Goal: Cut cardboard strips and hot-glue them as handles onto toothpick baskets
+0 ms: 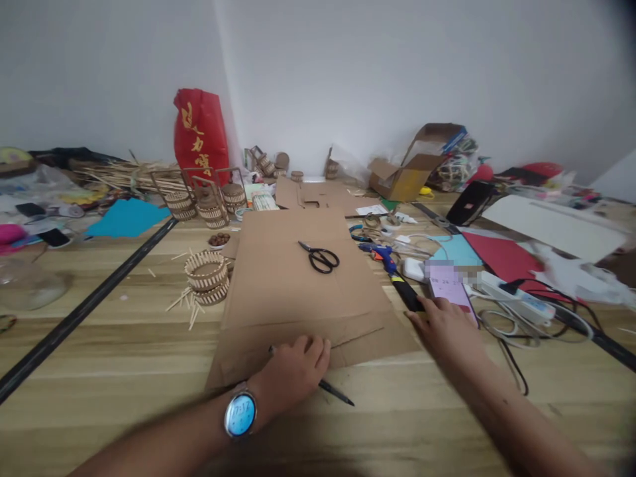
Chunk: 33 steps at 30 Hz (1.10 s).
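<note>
My left hand (295, 368), with a watch on its wrist, rests at the near edge of a folded cardboard sheet (283, 285). Its fingers are curled over a dark pen (338, 393), which sticks out on both sides of the hand. To the right, my right hand (444, 324) is open, fingers forward, at the lower edge of a lit phone (450, 288). Its thumb side is beside a black strip-like tool with a yellow band (405, 291). Black-handled scissors (320, 257) lie on the cardboard.
Left of the cardboard stands a small stick basket (206, 277) with loose sticks, near a bowl of brown beads (219, 240). A blue glue gun (380, 253) lies to the right, near a power strip (519, 298) with cables. Behind are a red bag (201, 136) and an open box (410, 169).
</note>
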{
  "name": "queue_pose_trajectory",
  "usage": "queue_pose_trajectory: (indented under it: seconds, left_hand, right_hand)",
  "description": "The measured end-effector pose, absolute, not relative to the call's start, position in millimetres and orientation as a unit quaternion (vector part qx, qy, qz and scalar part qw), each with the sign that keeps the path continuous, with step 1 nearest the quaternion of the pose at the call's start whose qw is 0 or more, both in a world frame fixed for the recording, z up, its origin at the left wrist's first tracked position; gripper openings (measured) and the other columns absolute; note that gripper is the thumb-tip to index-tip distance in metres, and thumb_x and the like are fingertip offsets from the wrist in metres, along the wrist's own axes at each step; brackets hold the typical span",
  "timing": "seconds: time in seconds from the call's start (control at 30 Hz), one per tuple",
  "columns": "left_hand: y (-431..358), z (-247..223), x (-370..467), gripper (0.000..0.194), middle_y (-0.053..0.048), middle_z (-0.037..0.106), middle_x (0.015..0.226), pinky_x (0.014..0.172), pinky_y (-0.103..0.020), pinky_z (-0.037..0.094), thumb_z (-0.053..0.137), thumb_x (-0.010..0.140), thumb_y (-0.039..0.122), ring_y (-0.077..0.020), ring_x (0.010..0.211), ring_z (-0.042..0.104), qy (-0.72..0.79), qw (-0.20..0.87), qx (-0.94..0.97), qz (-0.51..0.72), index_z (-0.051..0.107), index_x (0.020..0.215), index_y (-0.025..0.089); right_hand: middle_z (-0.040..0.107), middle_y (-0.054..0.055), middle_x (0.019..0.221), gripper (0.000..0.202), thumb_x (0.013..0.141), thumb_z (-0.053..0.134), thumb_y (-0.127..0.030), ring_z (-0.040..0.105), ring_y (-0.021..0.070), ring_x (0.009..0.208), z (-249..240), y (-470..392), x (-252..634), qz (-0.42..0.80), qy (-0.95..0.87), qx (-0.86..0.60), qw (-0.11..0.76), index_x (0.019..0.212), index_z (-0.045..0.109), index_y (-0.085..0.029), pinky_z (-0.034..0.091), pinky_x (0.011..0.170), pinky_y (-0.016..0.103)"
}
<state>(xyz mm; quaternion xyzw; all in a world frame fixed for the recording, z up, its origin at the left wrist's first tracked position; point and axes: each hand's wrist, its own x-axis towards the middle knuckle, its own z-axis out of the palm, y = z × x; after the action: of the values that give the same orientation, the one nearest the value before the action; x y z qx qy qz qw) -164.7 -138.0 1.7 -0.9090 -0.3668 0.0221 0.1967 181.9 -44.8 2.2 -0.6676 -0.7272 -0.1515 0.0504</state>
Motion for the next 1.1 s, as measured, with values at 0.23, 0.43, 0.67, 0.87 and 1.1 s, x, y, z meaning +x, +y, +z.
queue_pose_trajectory:
  seconds: [0.23,0.43,0.67,0.87,1.1]
  left_hand:
    - [-138.1,19.7,-167.7,0.051,-0.016,0.068,0.118,0.059,-0.032,0.061,0.043,0.106,0.046,-0.0256,0.098,0.067,-0.356,0.076,-0.93,0.055,0.055,0.137,0.008]
    - [-170.0,46.7,-211.8,0.063,-0.02,0.059,0.141,0.084,-0.043,0.064,0.069,0.094,0.039,-0.034,0.118,0.066,-0.532,-0.056,-0.834,0.137,0.049,0.15,0.018]
    - [-197.5,33.3,-282.1,0.067,-0.025,0.054,0.149,0.103,-0.052,0.056,0.073,0.089,0.036,-0.0392,0.131,0.06,-0.708,-0.082,-0.697,0.083,0.053,0.148,0.013]
    - [-189.3,21.7,-270.9,0.061,-0.022,0.064,0.139,0.108,-0.048,0.053,0.076,0.087,0.028,-0.0345,0.128,0.063,-0.7,-0.074,-0.709,0.045,0.058,0.143,0.012]
    - [-164.4,26.1,-258.2,0.054,-0.02,0.064,0.139,0.103,-0.047,0.055,0.07,0.093,0.033,-0.0345,0.127,0.062,-0.7,-0.071,-0.711,0.011,0.058,0.142,0.015]
  right_hand:
    - [0.068,0.016,0.136,0.041,0.102,0.044,-0.04,0.063,0.0367,0.122,18.6,-51.3,160.2,-0.084,-0.841,-0.52,0.127,0.128,0.071,-0.023,0.048,0.096,0.053]
    - [0.068,0.014,0.139,0.046,0.099,0.054,-0.05,0.062,0.0318,0.127,0.9,-50.9,124.3,0.076,-0.92,-0.37,0.106,0.137,0.067,-0.026,0.048,0.105,0.054]
    - [0.074,0.015,0.122,0.045,0.096,0.056,-0.056,0.068,0.0328,0.116,-13.5,-44.4,153.5,0.121,-0.894,-0.398,0.166,0.122,0.075,-0.025,0.056,0.098,0.052]
    - [0.073,0.015,0.119,0.046,0.093,0.057,-0.059,0.069,0.0329,0.113,-20.5,-40.2,173.5,0.132,-0.862,-0.442,0.211,0.117,0.076,-0.025,0.057,0.099,0.053]
    - [0.075,0.015,0.116,0.042,0.096,0.055,-0.056,0.072,0.032,0.108,-28.6,-36.4,180.6,0.098,-0.848,-0.46,0.244,0.115,0.077,-0.025,0.06,0.096,0.051]
